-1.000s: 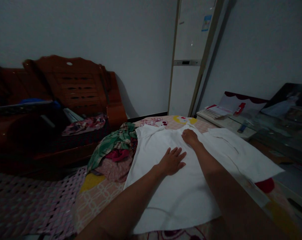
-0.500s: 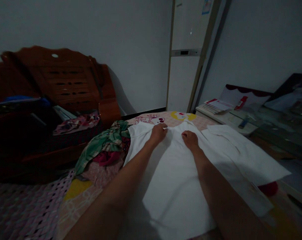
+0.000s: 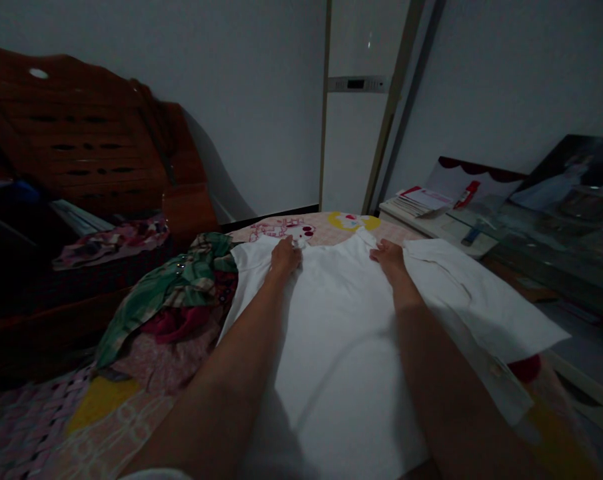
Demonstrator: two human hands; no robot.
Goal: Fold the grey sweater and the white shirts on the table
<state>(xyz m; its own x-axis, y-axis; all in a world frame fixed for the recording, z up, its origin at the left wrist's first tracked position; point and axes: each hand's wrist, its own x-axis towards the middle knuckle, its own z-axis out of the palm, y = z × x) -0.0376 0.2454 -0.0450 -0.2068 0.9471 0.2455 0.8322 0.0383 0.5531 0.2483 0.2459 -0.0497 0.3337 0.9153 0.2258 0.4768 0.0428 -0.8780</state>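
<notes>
A white shirt (image 3: 341, 320) lies spread over a round surface with a pink patterned cover (image 3: 266, 227). Its far edge, by the collar, is pinched in my left hand (image 3: 285, 259), fingers closed on the cloth. My right hand (image 3: 390, 259) grips the same shirt further right, thumb and fingers pressed together on the fabric. To the right lies another piece of white cloth (image 3: 491, 293), flat and partly overlapped by my right forearm. Left of the shirt sits a heap of clothes with a green plaid garment (image 3: 176, 280) and a dark pink one (image 3: 174, 323).
A carved wooden bench (image 3: 91, 147) stands at the left with a floral cloth (image 3: 116, 240) on it. At the right are a white cabinet (image 3: 411, 223) with papers, a glass shelf (image 3: 546, 247) and a framed photo (image 3: 571, 170). A tall white appliance (image 3: 354, 147) fills the corner.
My hands have moved apart along the shirt's far edge, and the cloth between them is smoother and spread wider. The view has turned slightly rightward and down.
</notes>
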